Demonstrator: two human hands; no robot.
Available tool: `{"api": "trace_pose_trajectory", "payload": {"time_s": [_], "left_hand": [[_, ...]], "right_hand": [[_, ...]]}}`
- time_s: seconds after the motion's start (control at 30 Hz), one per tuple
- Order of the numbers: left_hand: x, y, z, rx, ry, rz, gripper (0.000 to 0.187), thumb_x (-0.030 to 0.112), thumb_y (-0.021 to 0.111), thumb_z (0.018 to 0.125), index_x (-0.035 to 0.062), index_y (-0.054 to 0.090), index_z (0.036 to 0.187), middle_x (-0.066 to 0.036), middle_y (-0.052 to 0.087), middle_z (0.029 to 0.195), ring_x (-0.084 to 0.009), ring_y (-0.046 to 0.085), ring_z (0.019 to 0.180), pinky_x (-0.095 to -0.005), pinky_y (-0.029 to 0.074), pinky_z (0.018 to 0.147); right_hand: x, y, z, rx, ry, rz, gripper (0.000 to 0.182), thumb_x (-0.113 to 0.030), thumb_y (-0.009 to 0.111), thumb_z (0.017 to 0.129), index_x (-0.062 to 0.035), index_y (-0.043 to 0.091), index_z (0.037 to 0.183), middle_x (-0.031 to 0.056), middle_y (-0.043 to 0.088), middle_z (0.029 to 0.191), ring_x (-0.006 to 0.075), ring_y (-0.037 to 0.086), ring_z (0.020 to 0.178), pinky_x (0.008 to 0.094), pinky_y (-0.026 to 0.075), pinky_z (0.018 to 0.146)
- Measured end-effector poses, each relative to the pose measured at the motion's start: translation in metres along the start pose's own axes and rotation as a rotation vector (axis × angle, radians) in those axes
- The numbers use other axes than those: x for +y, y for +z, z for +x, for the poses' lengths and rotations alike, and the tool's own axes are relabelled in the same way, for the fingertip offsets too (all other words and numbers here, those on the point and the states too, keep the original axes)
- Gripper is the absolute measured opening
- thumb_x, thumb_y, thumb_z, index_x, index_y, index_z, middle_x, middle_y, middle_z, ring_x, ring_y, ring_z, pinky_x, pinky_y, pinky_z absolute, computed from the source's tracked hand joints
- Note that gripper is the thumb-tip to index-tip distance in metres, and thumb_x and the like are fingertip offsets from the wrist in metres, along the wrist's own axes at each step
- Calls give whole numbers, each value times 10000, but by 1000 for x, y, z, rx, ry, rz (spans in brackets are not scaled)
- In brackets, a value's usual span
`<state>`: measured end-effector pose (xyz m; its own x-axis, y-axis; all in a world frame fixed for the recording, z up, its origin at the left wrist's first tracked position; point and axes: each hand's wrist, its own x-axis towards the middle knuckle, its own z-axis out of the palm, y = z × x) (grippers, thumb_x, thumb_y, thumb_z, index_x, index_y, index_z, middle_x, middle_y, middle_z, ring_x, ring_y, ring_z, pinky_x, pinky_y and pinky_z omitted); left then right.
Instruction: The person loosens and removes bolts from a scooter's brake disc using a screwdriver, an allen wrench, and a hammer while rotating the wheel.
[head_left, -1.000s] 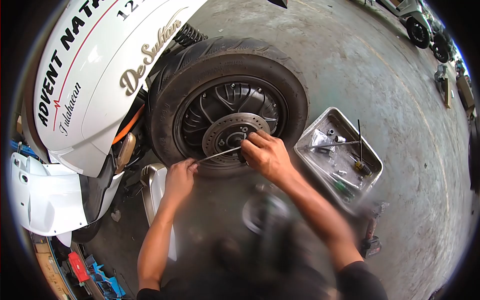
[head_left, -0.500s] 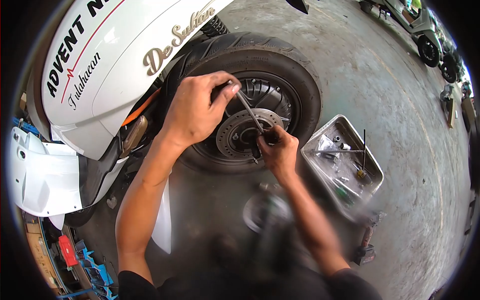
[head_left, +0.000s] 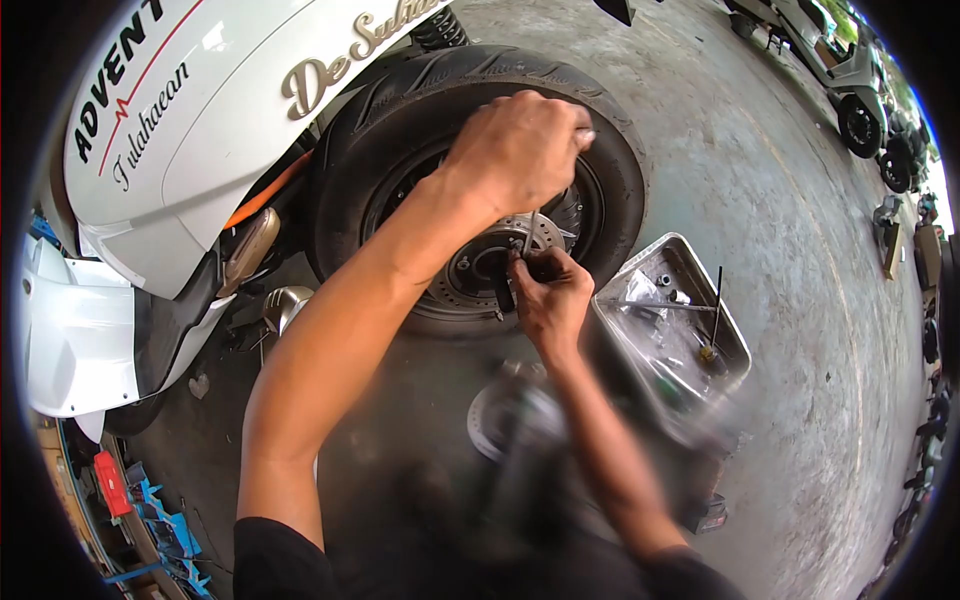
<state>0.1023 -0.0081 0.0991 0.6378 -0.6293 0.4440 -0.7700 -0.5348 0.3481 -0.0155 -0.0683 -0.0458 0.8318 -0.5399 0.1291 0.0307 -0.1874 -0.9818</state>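
A brake disc [head_left: 447, 288] sits at the hub of a motor scooter's black-tyred wheel [head_left: 345, 185]. In front of the wheel, my left hand [head_left: 520, 150] is closed in a fist at the upper end of a slim grey metal bar [head_left: 533, 232] that looks like a wrench handle. Most of the bar is hidden behind that hand. My right hand [head_left: 552, 298] pinches around the bar's lower end, close to the disc. What the bar's tip sits on cannot be made out. A dark piece hangs just left of the right fingers.
A metal tray [head_left: 742, 345] with small parts and a thin rod stands right of the wheel. A blurred round metal part [head_left: 485, 425] lies on the floor below. White bodywork [head_left: 240, 130] rises at upper left. A power tool [head_left: 712, 515] lies at lower right.
My left hand has swung right and slightly up, taking the bar's upper end with it, so the bar stands steeper. My right hand stays near the hub.
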Motion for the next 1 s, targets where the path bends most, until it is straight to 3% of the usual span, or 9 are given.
{"api": "trace_pose_trajectory", "payload": {"time_s": [0.2, 0.37, 0.4, 0.57, 0.63, 0.73, 0.8, 0.9, 1.0], "left_hand": [[-11, -19, -14, 79, 220, 417, 177, 272, 635, 903, 107, 695, 924, -103, 697, 881, -312, 705, 794, -439, 571, 677], [-26, -29, -47, 145, 153, 388, 203, 312, 631, 928, 114, 667, 948, -84, 680, 832, -295, 695, 714, -411, 556, 605], [-29, -36, -62, 125, 48, 361, 222, 326, 615, 946, 108, 653, 934, -82, 665, 758, -303, 685, 668, -406, 538, 583], [-43, -39, -157, 59, -308, 210, 303, 333, 529, 1015, 70, 591, 879, -92, 567, 545, -322, 649, 554, -396, 467, 525], [-50, -18, -207, -60, -499, 52, 387, 362, 493, 1035, 28, 567, 854, -111, 599, 586, -287, 651, 529, -382, 472, 524], [-47, 23, -263, -108, -695, -423, 497, 436, 453, 1045, 6, 548, 814, -118, 649, 668, -219, 652, 534, -339, 477, 517], [-44, 30, -268, -266, -1012, -918, 556, 492, 432, 1042, 7, 548, 794, -110, 679, 776, -153, 652, 605, -279, 476, 520], [-56, 20, -264, -193, -712, -741, 536, 507, 451, 1032, 21, 560, 833, -88, 687, 821, -132, 646, 652, -245, 466, 517], [-54, -22, -241, -56, -724, -744, 482, 447, 501, 1031, 8, 602, 858, -83, 692, 865, -101, 620, 694, -221, 466, 559]], "right_hand": [[2, -2, 4, -53, 4, -39, 182, -94, 760, 776, 65, 685, 827, 130, 696, 683, 137, 635, 594, 287, 504, 607], [-9, -9, 7, -84, -77, -124, 162, -72, 745, 772, 55, 698, 861, 151, 715, 727, 182, 699, 656, 290, 529, 657], [-9, -10, 7, -97, -124, -136, 151, -56, 746, 767, 47, 693, 864, 157, 714, 762, 253, 712, 682, 319, 538, 666], [-10, -30, 23, -275, -408, -332, 159, -27, 739, 741, 13, 665, 876, 139, 671, 819, 349, 662, 752, 397, 541, 660], [-12, -37, 33, -438, -714, -492, 210, -23, 731, 724, -10, 667, 923, 122, 661, 852, 318, 666, 826, 399, 555, 684], [-15, -41, 40, -503, -823, -612, 192, -44, 721, 708, -36, 636, 880, 97, 634, 841, 293, 654, 859, 402, 562, 692], [-17, -41, 45, -543, -875, -691, 177, -50, 718, 706, -42, 622, 854, 90, 625, 834, 289, 651, 850, 398, 561, 683], [-16, -45, 41, -537, -968, -734, 175, -68, 715, 707, -48, 587, 825, 83, 608, 826, 276, 643, 827, 397, 556, 647], [-18, -45, 24, -390, -990, -530, 219, -53, 748, 704, -30, 619, 878, 89, 643, 859, 261, 654, 781, 377, 551, 618]]}}
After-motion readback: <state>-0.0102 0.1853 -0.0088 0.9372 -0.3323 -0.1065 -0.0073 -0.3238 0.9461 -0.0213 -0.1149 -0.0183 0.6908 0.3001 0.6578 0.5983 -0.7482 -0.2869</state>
